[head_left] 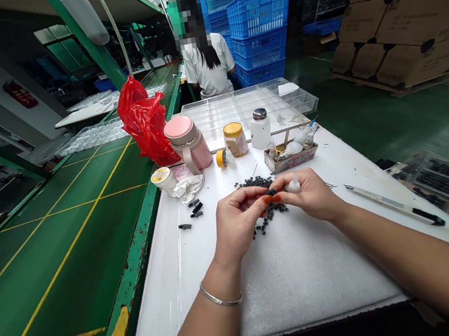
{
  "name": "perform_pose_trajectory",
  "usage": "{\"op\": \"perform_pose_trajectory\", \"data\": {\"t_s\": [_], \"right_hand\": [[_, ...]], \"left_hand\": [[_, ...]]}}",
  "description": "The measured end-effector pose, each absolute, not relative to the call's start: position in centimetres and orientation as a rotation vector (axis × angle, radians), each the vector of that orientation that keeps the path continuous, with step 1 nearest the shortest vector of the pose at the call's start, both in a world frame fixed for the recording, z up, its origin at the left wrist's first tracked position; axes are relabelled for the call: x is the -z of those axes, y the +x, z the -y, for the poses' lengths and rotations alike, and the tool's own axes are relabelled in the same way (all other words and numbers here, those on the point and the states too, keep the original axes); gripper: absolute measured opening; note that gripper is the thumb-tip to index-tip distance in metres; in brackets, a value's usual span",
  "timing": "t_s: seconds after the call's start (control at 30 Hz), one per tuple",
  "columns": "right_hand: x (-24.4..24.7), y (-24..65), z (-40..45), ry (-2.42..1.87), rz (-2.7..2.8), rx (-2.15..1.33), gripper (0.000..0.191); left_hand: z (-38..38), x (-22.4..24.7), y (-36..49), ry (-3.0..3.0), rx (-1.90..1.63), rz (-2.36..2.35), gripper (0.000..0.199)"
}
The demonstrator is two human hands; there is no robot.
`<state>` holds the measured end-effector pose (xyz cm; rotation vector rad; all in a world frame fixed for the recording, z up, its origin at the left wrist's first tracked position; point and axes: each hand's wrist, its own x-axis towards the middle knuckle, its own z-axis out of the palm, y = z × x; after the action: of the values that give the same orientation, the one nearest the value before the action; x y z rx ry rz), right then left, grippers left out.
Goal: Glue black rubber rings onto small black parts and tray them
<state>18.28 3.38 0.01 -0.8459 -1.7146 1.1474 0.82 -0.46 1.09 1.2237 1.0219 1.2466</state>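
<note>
A small black part (271,192) was held in a narrow pinch by the grip of the left hand (239,229), just above a loose pile of black parts (265,213) on the white tabletop (315,285). A small white bottle (292,185) was held in an equally narrow grip by the right hand (310,196), with its tip close to the black part. The pile was too dense to be counted. Four larger black pieces (194,208) were laid out to the left of it, near one crumpled white glove (187,189).

Farther along the tabletop were placed one pink mug (187,142), one roll of yellow tape (222,158), one jar with a yellow lid (235,139), one white bottle with a metal cap (260,130) and one low printed box (292,159) holding small bottles. Its printing could not be read. One clear compartment tray (236,114) was set behind them, beside one red plastic bag (145,121). One long white pen (394,205) lay to the right. One person in a white shirt (208,61) was seen from behind, next to two stacks of blue crates (256,29).
</note>
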Motion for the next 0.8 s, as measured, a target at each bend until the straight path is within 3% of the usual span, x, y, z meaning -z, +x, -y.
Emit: {"op": "perform_pose_trajectory", "data": {"t_s": [0.3,0.43,0.53,0.7,0.8], "right_hand": [[-0.2,18.1,-2.7,-0.772,1.804,-0.565,0.002],[-0.2,18.0,-2.2,-0.74,1.796,-0.535,0.005],[0.0,17.8,-2.1,-0.806,1.705,-0.744,0.01],[0.5,17.2,-2.8,-0.749,1.265,-1.555,0.021],[0.6,17.0,-3.2,-0.693,1.07,-1.845,0.026]], "left_hand": [[0.3,-1.1,0.8,1.035,-1.297,-0.953,0.023],[0.4,-1.2,1.0,1.045,-1.314,-0.943,0.024],[0.6,-1.2,1.3,1.08,-1.353,-0.947,0.023],[1.0,-1.2,1.7,1.2,-1.446,-0.983,0.019],[1.2,-1.1,1.7,1.314,-1.472,-1.056,0.018]]}}
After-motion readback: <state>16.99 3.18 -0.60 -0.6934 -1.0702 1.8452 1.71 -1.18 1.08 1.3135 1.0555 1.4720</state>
